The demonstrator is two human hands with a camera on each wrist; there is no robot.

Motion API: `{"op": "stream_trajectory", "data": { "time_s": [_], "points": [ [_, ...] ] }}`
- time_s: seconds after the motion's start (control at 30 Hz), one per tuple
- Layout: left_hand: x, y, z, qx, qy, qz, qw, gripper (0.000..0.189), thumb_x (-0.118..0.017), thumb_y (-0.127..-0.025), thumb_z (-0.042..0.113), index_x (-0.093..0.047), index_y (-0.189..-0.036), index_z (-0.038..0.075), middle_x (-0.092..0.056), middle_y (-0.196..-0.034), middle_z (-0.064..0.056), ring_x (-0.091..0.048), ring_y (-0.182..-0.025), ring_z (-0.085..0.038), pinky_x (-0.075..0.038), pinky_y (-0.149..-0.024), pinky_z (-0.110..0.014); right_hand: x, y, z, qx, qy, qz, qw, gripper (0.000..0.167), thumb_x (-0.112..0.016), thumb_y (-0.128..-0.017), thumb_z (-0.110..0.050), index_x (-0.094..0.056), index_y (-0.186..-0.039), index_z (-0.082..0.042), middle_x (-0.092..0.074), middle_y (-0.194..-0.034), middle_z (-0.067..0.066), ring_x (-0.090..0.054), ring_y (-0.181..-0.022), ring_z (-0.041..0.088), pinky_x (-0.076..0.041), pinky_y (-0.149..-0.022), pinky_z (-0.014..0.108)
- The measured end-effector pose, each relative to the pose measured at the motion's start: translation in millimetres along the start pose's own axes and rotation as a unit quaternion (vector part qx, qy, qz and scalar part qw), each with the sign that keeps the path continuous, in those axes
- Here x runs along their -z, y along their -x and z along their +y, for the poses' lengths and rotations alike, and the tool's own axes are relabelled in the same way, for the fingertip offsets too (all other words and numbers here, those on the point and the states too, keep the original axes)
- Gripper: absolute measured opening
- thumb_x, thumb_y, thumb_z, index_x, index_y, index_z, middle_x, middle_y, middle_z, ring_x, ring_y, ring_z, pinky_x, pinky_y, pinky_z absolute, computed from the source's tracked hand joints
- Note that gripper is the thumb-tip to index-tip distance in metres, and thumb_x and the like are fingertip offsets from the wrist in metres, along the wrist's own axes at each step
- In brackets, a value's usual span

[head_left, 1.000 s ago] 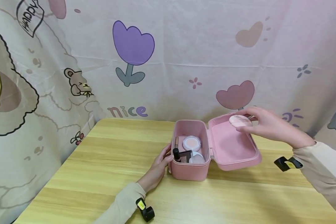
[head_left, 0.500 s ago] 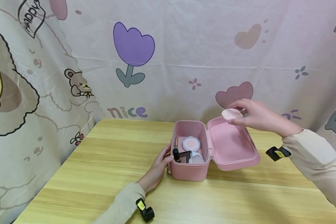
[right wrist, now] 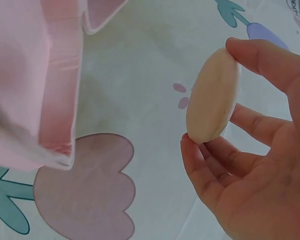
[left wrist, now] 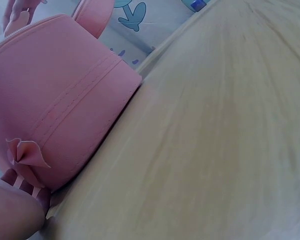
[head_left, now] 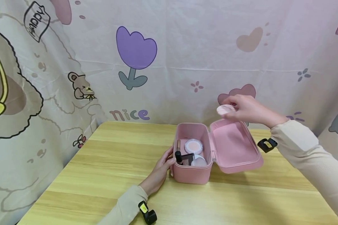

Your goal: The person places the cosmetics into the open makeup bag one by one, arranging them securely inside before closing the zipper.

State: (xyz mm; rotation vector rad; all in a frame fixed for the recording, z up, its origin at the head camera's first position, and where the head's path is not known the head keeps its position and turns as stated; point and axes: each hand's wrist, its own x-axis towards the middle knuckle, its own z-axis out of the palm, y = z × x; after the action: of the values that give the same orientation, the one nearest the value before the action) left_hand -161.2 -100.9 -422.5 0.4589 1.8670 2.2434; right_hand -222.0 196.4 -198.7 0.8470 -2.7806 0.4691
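Note:
In the head view, a pink makeup case (head_left: 192,175) stands on the table with its lid (head_left: 233,147) swung out to the right. My left hand (head_left: 157,172) rests against the case's left side, thumb near the front corner; the left wrist view shows fingers touching it beside a small pink tab (left wrist: 27,154). Above the lid's far edge, my right hand (head_left: 249,109) pinches a round, pale powder puff (right wrist: 213,95) between thumb and fingertips. Inside the case lie a round compact (head_left: 193,146), a black-capped tube (head_left: 178,156), a dark flat palette (head_left: 188,159) and a whitish rounded item (head_left: 199,161).
The case stands on a wood-grain table (head_left: 124,147). Behind it hangs a printed cloth (head_left: 183,40), which also runs along the left side. The opened lid takes up room right of the case.
My right hand has moved left and slightly up with the powder puff, along the lid's far edge towards the case. The left hand stays at the case's side.

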Motion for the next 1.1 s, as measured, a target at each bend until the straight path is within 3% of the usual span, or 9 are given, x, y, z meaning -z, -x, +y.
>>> {"op": "stream_trajectory", "data": {
  "time_s": [0.27,0.43,0.67,0.97,1.1],
  "points": [
    [0.6,-0.1,0.6,-0.003,-0.002,-0.001,1.0000,0.068,-0.049,-0.096,0.022,-0.018,-0.154,0.007,-0.020,-0.156,-0.018,-0.016,-0.141,-0.031,-0.013,-0.114,-0.047,-5,-17.6,-8,0.006,0.011,-0.008,0.9999,0.030,-0.073,-0.081,-0.019,-0.066,-0.106,-0.003,-0.062,-0.089,0.007,-0.052,-0.081,0.025,-0.041,-0.071,0.039],
    [0.7,0.2,1.0,-0.003,0.002,-0.001,1.0000,0.068,-0.049,-0.095,0.021,-0.018,-0.154,0.006,-0.020,-0.156,-0.018,-0.016,-0.141,-0.031,-0.011,-0.114,-0.046,-10,-26.1,-15,0.024,0.016,-0.030,0.9991,0.035,-0.071,-0.081,-0.019,-0.066,-0.111,-0.001,-0.064,-0.095,0.012,-0.055,-0.083,0.028,-0.043,-0.072,0.041],
    [0.1,0.1,1.2,-0.002,0.000,-0.001,1.0000,0.068,-0.049,-0.095,0.020,-0.019,-0.154,0.007,-0.020,-0.156,-0.017,-0.016,-0.142,-0.030,-0.011,-0.114,-0.044,-14,-29.9,-19,0.017,0.004,-0.041,0.9990,0.038,-0.069,-0.081,-0.017,-0.064,-0.115,0.000,-0.063,-0.101,0.016,-0.055,-0.090,0.032,-0.043,-0.076,0.042],
    [0.2,0.3,1.0,-0.009,0.002,-0.001,1.0000,0.068,-0.049,-0.095,0.020,-0.019,-0.154,0.005,-0.019,-0.156,-0.018,-0.017,-0.141,-0.031,-0.012,-0.114,-0.045,-29,-40.8,-20,0.053,-0.004,-0.069,0.9962,0.038,-0.065,-0.077,-0.010,-0.065,-0.113,0.001,-0.065,-0.090,0.008,-0.054,-0.083,0.027,-0.043,-0.074,0.039],
    [-0.4,0.1,1.1,-0.009,0.002,-0.001,1.0000,0.067,-0.049,-0.094,0.020,-0.020,-0.154,0.005,-0.020,-0.156,-0.018,-0.020,-0.140,-0.031,-0.014,-0.113,-0.043,-32,-43.8,-22,0.050,-0.011,-0.078,0.9956,0.040,-0.066,-0.077,-0.011,-0.064,-0.114,0.002,-0.066,-0.091,0.008,-0.055,-0.082,0.026,-0.044,-0.074,0.039]
  ]
}}
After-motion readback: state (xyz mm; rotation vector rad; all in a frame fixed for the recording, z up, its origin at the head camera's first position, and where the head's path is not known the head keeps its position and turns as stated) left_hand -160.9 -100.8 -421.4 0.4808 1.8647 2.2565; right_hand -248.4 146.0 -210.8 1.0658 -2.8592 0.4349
